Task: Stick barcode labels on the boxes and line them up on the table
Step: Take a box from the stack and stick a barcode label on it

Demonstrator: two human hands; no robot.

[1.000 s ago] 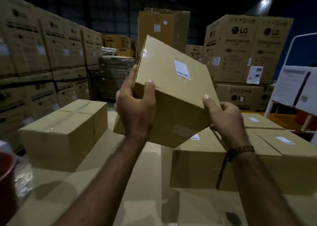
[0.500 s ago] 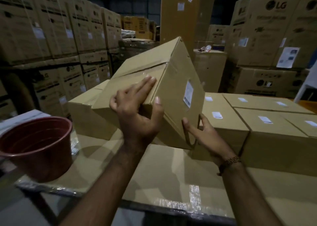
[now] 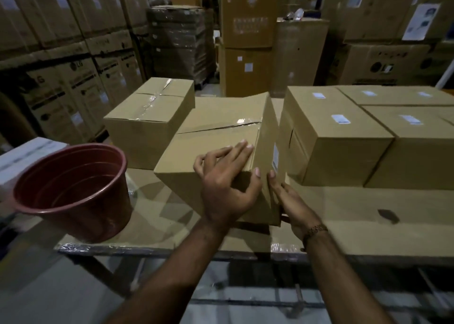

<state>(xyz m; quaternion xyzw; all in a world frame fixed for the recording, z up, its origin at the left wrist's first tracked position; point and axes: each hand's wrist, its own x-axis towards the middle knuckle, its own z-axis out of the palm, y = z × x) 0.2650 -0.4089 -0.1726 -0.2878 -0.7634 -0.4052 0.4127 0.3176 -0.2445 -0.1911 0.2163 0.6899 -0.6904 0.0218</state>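
1. The held box (image 3: 216, 136) sits at the centre of the frame, tilted, its near right corner on the bench (image 3: 368, 215), its long axis running from lower left towards upper right.
2. Its barcode label (image 3: 275, 157) faces right, towards the labelled boxes (image 3: 331, 136) just beside it.
3. The left hand (image 3: 228, 188) lies on top, fingers spread, thumb round the near edge; the right hand (image 3: 292, 200) presses the right side with straight fingers.
4. Label print is too blurred to read; "LG" shows on stacked cartons (image 3: 61, 87) at left.
5. The bench is covered with cardboard; a red bucket (image 3: 71, 188) stands at lower left, an unlabelled box (image 3: 149, 117) behind, in a dim warehouse.
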